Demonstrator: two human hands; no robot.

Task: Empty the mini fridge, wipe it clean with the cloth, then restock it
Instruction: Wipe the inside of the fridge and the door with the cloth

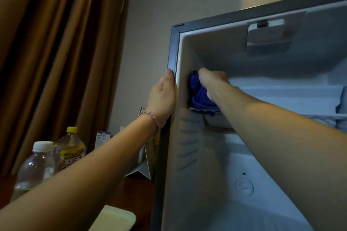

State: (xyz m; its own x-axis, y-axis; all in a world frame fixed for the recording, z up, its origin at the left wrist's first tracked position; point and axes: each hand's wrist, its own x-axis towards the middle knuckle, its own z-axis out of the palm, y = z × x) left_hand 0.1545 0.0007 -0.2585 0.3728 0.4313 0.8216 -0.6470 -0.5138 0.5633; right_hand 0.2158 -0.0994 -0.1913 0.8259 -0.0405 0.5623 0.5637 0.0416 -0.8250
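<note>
1. The right hand (212, 82), just right of the frame's centre, is clenched around a bunched blue cloth (200, 95) and presses it against the inner left wall of the mini fridge (185, 155), high up, just under the ceiling of the cavity.
2. The left hand (163, 97), at the centre of the frame, lies flat along the outer front edge of the fridge's left side; the fingers wrap the dark frame, bracing the cabinet rather than grasping any loose thing. A braided bracelet (152, 117) circles its wrist.
3. Just below the cloth, a row of slanted ribs (187, 142) runs down the wall, and a white shelf (293, 97) spans the cavity to the right. No food or drink shows in the part of the interior in view.
4. At the lower left of the frame, outside the fridge, stand a clear bottle with a white cap (37, 165), a yellow-capped bottle (70, 148), and a small blue-and-white carton (102, 137) behind them.
5. Judgement: the emptying looks done and the wiping step is in hand, working the upper left wall.
6. The next move probably calls for dragging the cloth downward over the ribs with firm pressure, then across the shelf and back wall, while the left hand steadies the cabinet. Restocking waits.
</note>
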